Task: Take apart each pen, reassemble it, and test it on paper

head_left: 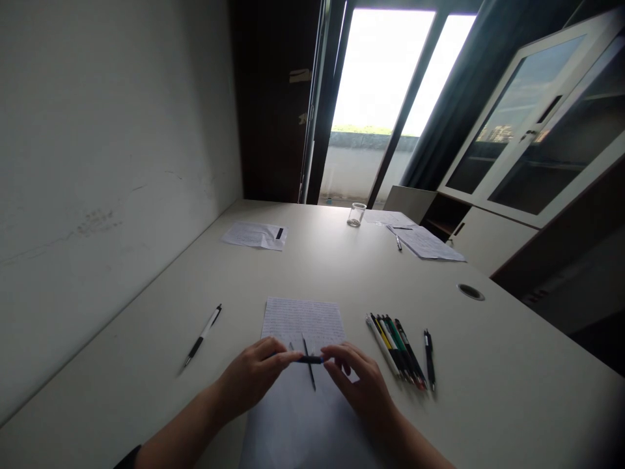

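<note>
A dark pen (308,359) is held level above a handwritten sheet (303,314), its right end bluish. My left hand (251,376) is closed round the pen's left part, thumb and fingers pointing right. At the other end, my right hand (359,385) pinches the tip between thumb and fingertips. Beneath the pen, a thin dark rod like a pen refill (312,381) lies slantwise on the paper. Beside it is another small slim piece, partly hidden and too small to name.
To the right lie several pens (394,345) in a row and a lone black pen (430,359). A white-and-black pen (204,333) lies at left. Farther back are a glass jar (356,215), a paper (256,236), a paper stack (430,243) and a round cable hole (471,292).
</note>
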Tool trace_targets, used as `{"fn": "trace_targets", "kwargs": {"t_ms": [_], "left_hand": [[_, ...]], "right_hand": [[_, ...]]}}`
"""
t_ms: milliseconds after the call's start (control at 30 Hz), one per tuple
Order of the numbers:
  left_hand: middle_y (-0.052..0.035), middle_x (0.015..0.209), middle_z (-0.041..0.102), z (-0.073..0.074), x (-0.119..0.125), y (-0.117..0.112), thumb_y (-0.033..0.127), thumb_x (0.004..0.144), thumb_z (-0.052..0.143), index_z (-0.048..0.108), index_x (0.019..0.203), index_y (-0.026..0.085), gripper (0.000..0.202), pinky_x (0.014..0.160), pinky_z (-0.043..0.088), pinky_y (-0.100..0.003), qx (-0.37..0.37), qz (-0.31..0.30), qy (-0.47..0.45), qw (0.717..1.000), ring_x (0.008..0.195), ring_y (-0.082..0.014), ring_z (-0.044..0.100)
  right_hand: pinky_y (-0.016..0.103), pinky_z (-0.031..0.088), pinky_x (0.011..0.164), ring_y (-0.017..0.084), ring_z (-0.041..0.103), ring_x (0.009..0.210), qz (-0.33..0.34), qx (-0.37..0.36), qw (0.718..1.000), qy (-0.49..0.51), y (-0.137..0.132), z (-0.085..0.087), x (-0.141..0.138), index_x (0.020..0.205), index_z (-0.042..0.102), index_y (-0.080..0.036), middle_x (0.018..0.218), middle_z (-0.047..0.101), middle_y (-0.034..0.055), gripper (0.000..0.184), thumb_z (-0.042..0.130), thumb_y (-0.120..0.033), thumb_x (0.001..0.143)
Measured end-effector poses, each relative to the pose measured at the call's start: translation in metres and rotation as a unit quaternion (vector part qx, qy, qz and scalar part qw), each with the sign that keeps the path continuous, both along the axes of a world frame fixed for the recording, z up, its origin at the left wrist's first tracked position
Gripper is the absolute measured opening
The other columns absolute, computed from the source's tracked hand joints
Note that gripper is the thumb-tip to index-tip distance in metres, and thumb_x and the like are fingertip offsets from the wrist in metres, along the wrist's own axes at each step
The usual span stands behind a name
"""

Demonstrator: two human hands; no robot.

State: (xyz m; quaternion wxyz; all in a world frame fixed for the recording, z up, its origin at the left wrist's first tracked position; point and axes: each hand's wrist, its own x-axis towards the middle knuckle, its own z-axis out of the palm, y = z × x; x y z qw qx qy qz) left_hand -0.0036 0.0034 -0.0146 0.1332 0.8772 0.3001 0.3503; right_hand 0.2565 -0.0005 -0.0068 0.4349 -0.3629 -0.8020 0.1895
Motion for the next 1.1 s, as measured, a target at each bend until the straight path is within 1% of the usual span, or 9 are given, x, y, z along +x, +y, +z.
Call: {"fn": "trace_targets", "kwargs": {"t_ms": [133,233,300,433,567,667,800,900,1100], "left_hand": [[-0.0077,0.098,0.063,-0.001,-0.001,0.002,0.013,0.099,0.046,0.057,0.132,0.025,0.036,0.075,0.056,-0.028,-0.015,0.017,-0.029,0.999,0.085,-0.0154,0.061],[-0.0079,0.098,0.062,0.000,-0.001,0.003,0.014,0.099,0.046,0.057,0.131,0.025,0.035,0.075,0.056,-0.027,-0.018,0.026,-0.044,0.999,0.085,-0.0150,0.061],[-0.0078,0.097,0.063,0.000,-0.001,0.003,0.014,0.099,0.046,0.058,0.130,0.025,0.034,0.074,0.056,-0.027,-0.016,0.030,-0.052,0.998,0.085,-0.0147,0.062],[-0.0079,0.097,0.063,0.000,-0.001,0.004,0.015,0.099,0.047,0.059,0.129,0.024,0.033,0.074,0.056,-0.027,-0.008,0.036,-0.060,0.998,0.084,-0.0145,0.062],[-0.0074,0.095,0.063,0.000,-0.001,0.003,0.014,0.099,0.047,0.060,0.127,0.024,0.033,0.074,0.056,-0.027,-0.008,0.041,-0.060,0.997,0.083,-0.0146,0.062],[-0.0073,0.096,0.064,-0.001,-0.002,0.004,0.014,0.099,0.048,0.060,0.127,0.024,0.032,0.074,0.056,-0.026,-0.008,0.045,-0.058,0.997,0.083,-0.0147,0.062],[-0.0074,0.099,0.064,-0.003,-0.003,0.005,0.014,0.099,0.047,0.058,0.129,0.025,0.034,0.074,0.056,-0.027,-0.015,0.049,-0.058,0.997,0.085,-0.0150,0.062],[-0.0075,0.098,0.064,-0.003,-0.003,0.005,0.014,0.099,0.047,0.058,0.129,0.025,0.034,0.075,0.056,-0.028,-0.022,0.047,-0.062,0.997,0.085,-0.0152,0.062],[-0.0072,0.099,0.064,0.000,-0.002,0.005,0.014,0.099,0.047,0.058,0.129,0.025,0.033,0.077,0.057,-0.028,-0.018,0.049,-0.060,0.997,0.087,-0.0151,0.063]], "right_hand": [[0.029,0.053,0.064,0.017,0.061,0.072,-0.064,-0.005,0.996,-0.060,0.009,-0.009,0.002,0.108,0.066,-0.023,0.090,0.066,0.0060,0.017,0.056,-0.022,0.095],[0.036,0.054,0.074,0.022,0.062,0.084,-0.070,0.011,0.990,-0.124,0.016,-0.013,0.000,0.108,0.067,-0.024,0.091,0.066,0.0059,0.017,0.060,-0.023,0.093],[0.039,0.053,0.078,0.024,0.061,0.086,-0.064,0.019,0.986,-0.153,0.019,-0.014,-0.003,0.107,0.067,-0.023,0.089,0.066,0.0055,0.017,0.064,-0.021,0.091],[0.040,0.052,0.078,0.024,0.060,0.084,-0.061,0.022,0.979,-0.193,0.025,-0.012,-0.013,0.101,0.069,-0.024,0.088,0.068,0.0048,0.017,0.071,-0.017,0.085],[0.038,0.052,0.073,0.024,0.060,0.080,-0.053,0.026,0.975,-0.214,0.030,-0.009,-0.018,0.090,0.070,-0.024,0.084,0.069,0.0039,0.011,0.073,-0.016,0.084],[0.037,0.053,0.070,0.023,0.062,0.077,-0.048,0.021,0.982,-0.184,0.031,-0.008,-0.016,0.085,0.070,-0.024,0.080,0.069,0.0037,0.004,0.070,-0.021,0.087],[0.034,0.055,0.074,0.021,0.066,0.082,-0.061,-0.011,0.995,-0.080,0.031,-0.005,-0.011,0.088,0.069,-0.023,0.088,0.070,0.0051,0.012,0.061,-0.029,0.094],[0.032,0.055,0.076,0.020,0.069,0.083,-0.066,-0.038,0.997,-0.013,0.029,-0.003,-0.010,0.093,0.069,-0.022,0.091,0.072,0.0051,0.014,0.059,-0.031,0.096],[0.030,0.057,0.073,0.019,0.068,0.081,-0.039,0.005,0.999,0.011,0.024,0.002,-0.011,0.107,0.071,-0.023,0.090,0.070,0.0062,0.019,0.057,-0.029,0.096]]}}
